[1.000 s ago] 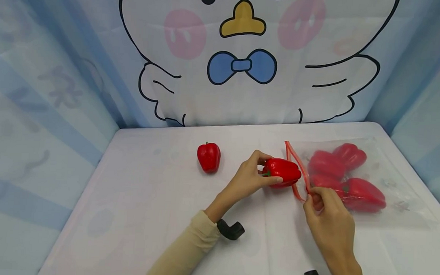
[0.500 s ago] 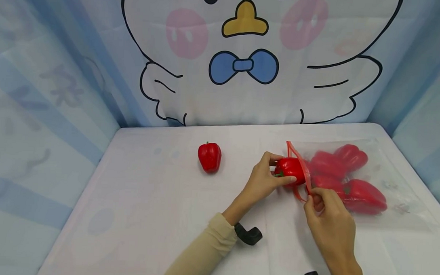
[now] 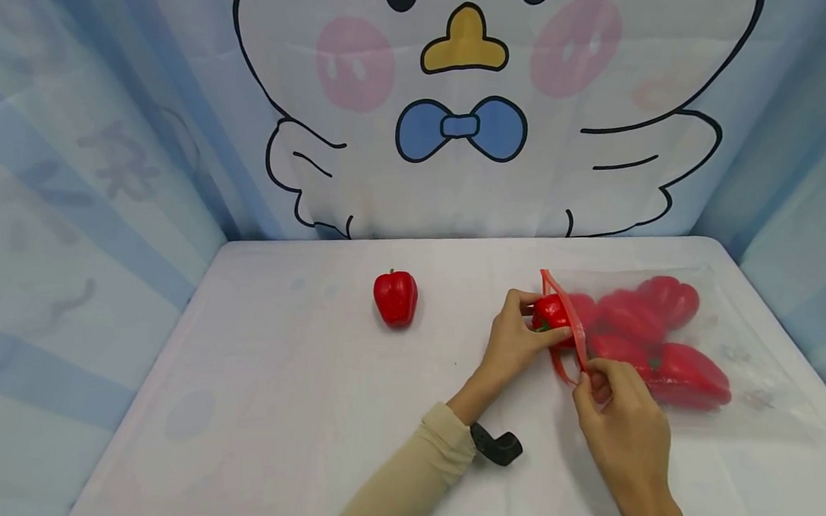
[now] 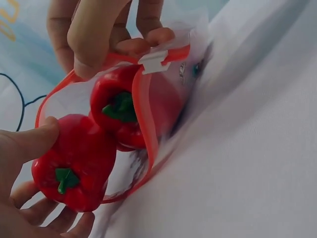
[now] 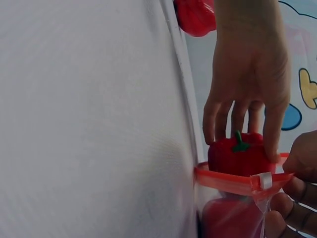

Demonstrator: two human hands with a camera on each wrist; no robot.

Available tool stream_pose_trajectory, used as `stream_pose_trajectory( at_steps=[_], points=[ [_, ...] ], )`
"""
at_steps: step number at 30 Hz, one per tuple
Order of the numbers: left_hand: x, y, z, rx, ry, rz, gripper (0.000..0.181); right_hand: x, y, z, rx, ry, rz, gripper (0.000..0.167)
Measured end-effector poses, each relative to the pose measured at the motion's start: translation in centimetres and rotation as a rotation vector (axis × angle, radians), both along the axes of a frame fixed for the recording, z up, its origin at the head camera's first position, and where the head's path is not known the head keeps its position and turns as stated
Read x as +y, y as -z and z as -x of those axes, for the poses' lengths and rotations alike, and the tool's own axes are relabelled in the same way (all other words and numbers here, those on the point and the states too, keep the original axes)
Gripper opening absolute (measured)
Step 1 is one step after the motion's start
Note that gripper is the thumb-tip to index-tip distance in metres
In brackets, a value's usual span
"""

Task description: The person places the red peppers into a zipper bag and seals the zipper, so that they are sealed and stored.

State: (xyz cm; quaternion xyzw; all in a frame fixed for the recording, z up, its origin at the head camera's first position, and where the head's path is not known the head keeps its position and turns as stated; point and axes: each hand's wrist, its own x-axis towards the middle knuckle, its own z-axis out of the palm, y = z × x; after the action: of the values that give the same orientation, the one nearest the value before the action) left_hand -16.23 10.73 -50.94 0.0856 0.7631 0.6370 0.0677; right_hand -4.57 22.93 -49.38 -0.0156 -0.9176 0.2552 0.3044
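Note:
My left hand point(image 3: 515, 341) grips a red bell pepper point(image 4: 74, 163) between thumb and fingers, its green stem facing back toward the palm. The pepper sits partly inside the mouth of a clear zip bag point(image 3: 758, 361) edged with an orange-red zip strip point(image 5: 223, 182). With thumb and fingers my right hand point(image 3: 622, 425) pinches the near edge of that mouth, close to a white slider point(image 4: 154, 61). Several more red bell peppers point(image 3: 692, 376) lie inside the bag; one of them point(image 4: 119, 106) shows its stem just past the opening.
Another red bell pepper point(image 3: 395, 298) stands alone on the white table point(image 3: 279, 375), left of my hands. Black wrist mounts point(image 3: 497, 445) sit at both wrists. A printed curtain point(image 3: 456, 191) closes off the far side, with blue curtains at left and right.
My left hand has moved to the right, carrying its bell pepper from outside the bag into the opening. The right hand has stayed at the bag's edge.

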Motion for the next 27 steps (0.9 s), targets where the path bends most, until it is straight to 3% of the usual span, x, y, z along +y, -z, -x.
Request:
stream_pose_trajectory(
  at_steps=[8,17,20,24,27],
  points=[
    [0.9,0.7,-0.2,0.023,-0.032,0.006,0.061,0.2,-0.1,-0.2,-0.005,0.002,-0.01,0.027],
    [-0.1,0.1,-0.2,0.059,0.08,0.031,0.053,0.3,0.2,0.0,0.0,-0.002,0.005,0.027],
    [0.2,0.2,-0.4,0.07,0.067,0.041,0.045,0.4,0.2,0.1,0.009,-0.003,-0.003,0.026],
    [0.8,1.0,-0.8,0.135,0.021,0.081,0.035,0.3,0.4,0.1,0.022,-0.012,-0.001,0.022],
    [1.2,1.4,-1.0,0.162,0.023,0.07,0.032,0.2,0.6,0.0,0.036,-0.015,0.011,0.017]
  ],
)
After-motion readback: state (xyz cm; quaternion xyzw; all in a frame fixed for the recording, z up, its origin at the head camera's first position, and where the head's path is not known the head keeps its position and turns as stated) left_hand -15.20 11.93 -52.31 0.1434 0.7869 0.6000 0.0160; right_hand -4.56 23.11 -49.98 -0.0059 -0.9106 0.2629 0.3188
